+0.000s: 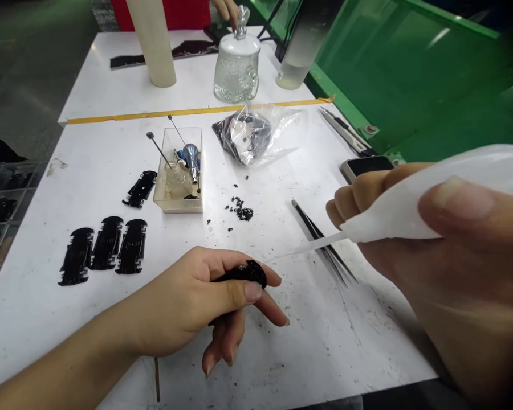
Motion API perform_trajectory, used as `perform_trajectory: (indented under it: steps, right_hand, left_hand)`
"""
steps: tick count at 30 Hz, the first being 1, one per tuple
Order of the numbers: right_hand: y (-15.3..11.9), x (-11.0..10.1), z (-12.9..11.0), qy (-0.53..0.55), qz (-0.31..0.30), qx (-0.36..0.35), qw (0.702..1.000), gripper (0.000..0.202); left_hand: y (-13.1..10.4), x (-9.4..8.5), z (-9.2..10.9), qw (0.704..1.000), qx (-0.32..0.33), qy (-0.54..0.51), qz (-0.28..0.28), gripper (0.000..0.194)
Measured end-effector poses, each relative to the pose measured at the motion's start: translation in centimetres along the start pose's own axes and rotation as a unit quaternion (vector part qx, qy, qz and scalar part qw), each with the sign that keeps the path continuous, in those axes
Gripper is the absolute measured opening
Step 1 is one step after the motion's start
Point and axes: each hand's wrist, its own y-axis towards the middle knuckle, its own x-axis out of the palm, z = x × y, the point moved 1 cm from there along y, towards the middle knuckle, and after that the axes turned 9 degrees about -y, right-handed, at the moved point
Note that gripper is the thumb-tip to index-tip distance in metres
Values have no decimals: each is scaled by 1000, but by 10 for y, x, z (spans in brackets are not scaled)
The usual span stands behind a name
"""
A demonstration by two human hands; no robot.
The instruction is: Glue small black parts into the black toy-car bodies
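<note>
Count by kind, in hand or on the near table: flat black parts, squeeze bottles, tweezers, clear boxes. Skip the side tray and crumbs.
Flat black parts on the table: 4
Black part in left hand: 1
White squeeze bottle in right hand: 1
Tweezers: 1
Clear box: 1
Total: 8

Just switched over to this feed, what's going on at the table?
A person's left hand holds a black part between thumb and fingers. The right hand grips a white bottle, its thin nozzle aimed at the part's end; whether it touches is hard to tell. Tweezers lie on the table under the nozzle. Four black plates lie to the left, near a clear box.
</note>
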Motion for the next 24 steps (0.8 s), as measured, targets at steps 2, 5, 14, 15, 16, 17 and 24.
perform_trajectory:
  steps: [2, 5, 14, 15, 16, 17, 24]
  right_hand:
    - [5, 2, 4, 121, -6, 42, 992, 54]
    - [12, 5, 12, 213, -30, 33, 976, 56]
    - [10, 7, 19, 260, -46, 11, 965, 40]
    - [10, 7, 19, 260, -45, 14, 964, 41]
    - [10, 7, 20, 259, -45, 18, 965, 43]
    - [10, 7, 21, 257, -45, 23, 965, 45]
    - [7, 7, 24, 262, -44, 20, 964, 34]
  left_hand:
    - [-1, 0, 0, 1000, -2, 9, 2, 18]
    - [-1, 0, 0, 1000, -7, 18, 2, 20]
    - [-1, -1, -1, 1000, -5, 16, -1, 19]
    - [-1, -1, -1, 1000, -6, 15, -2, 19]
    - [-1, -1, -1, 1000, -6, 15, -3, 20]
    - [-1, -2, -1, 1000, -6, 14, -4, 20]
    - [-1, -1, -1, 1000, -8, 12, -7, 19]
